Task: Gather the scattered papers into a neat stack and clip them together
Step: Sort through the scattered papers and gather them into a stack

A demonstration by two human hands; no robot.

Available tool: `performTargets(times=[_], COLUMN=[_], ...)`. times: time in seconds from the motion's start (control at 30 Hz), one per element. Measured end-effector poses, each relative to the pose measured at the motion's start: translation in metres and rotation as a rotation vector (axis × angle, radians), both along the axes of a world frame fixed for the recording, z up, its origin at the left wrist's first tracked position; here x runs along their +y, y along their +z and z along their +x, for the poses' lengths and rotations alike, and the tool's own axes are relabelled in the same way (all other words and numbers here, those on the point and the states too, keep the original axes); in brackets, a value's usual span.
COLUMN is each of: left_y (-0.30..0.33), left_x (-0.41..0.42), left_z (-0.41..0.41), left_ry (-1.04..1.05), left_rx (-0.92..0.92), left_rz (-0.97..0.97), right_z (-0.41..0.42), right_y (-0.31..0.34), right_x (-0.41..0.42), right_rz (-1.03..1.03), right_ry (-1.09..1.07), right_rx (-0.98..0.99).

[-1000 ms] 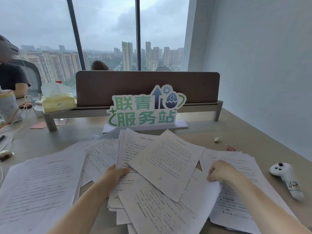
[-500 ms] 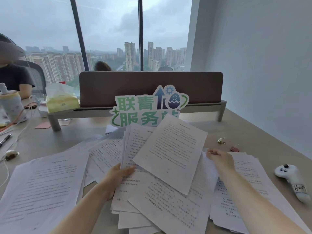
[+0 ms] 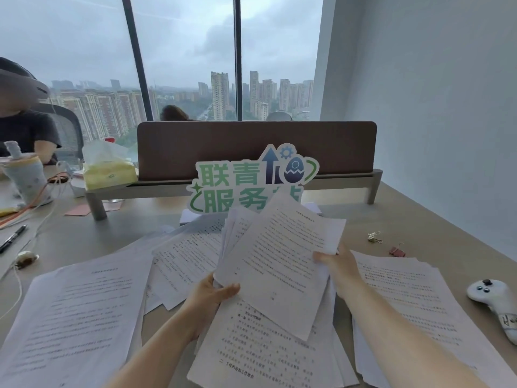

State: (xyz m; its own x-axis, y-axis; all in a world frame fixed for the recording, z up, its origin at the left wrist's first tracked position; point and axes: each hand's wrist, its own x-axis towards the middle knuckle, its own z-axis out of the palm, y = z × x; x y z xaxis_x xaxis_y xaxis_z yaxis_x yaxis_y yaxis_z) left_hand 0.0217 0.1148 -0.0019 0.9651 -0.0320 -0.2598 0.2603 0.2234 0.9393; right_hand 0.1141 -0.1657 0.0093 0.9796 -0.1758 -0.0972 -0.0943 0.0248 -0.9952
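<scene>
Printed white papers lie scattered over the desk. A loose bundle of sheets [image 3: 279,261] is lifted off the desk in the middle, fanned and tilted. My left hand [image 3: 209,295] grips its lower left corner, thumb on top. My right hand [image 3: 337,264] holds its right edge, fingers hidden behind the sheets. More papers lie flat at the left [image 3: 75,326], behind the bundle [image 3: 184,256] and at the right [image 3: 414,301]. A gold binder clip [image 3: 374,237] and a red binder clip [image 3: 397,251] lie on the desk to the right.
A green-lettered sign [image 3: 246,186] stands behind the papers, in front of a brown divider [image 3: 251,147]. A white controller [image 3: 496,301] lies at the right edge. A pen [image 3: 12,238], cables, a tissue pack [image 3: 107,172] and a seated person are at the left.
Both hands have raised the middle bundle off the desk and tilted it up toward the sign. My right hand slid up along its right edge.
</scene>
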Motion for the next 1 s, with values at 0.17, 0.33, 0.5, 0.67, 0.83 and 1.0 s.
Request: performTargets(times=[0.17, 0.33, 0.5, 0.67, 0.83, 1.0], left_y=[0.012, 0.032, 0.064, 0.100, 0.094, 0.057], left_x=[0.002, 0.004, -0.001, 0.012, 0.000, -0.011], left_z=[-0.001, 0.011, 0.015, 0.019, 0.019, 0.014], left_ry=[0.090, 0.230, 0.272, 0.343, 0.352, 0.308], left_rx=[-0.106, -0.250, -0.394, -0.534, -0.491, -0.354], left_rz=[0.002, 0.005, 0.039, 0.041, 0.165, 0.236], right_z=[0.006, -0.010, -0.027, -0.039, -0.054, -0.054], right_y=[0.013, 0.033, 0.080, 0.111, 0.103, 0.071], right_x=[0.005, 0.016, 0.040, 0.047, 0.055, 0.054], right_rz=[0.142, 0.176, -0.039, -0.161, -0.164, -0.172], right_ry=[-0.050, 0.295, 0.042, -0.020, 0.154, 0.073], right_rx=[-0.044, 0.088, -0.213, -0.475, -0.499, -0.364])
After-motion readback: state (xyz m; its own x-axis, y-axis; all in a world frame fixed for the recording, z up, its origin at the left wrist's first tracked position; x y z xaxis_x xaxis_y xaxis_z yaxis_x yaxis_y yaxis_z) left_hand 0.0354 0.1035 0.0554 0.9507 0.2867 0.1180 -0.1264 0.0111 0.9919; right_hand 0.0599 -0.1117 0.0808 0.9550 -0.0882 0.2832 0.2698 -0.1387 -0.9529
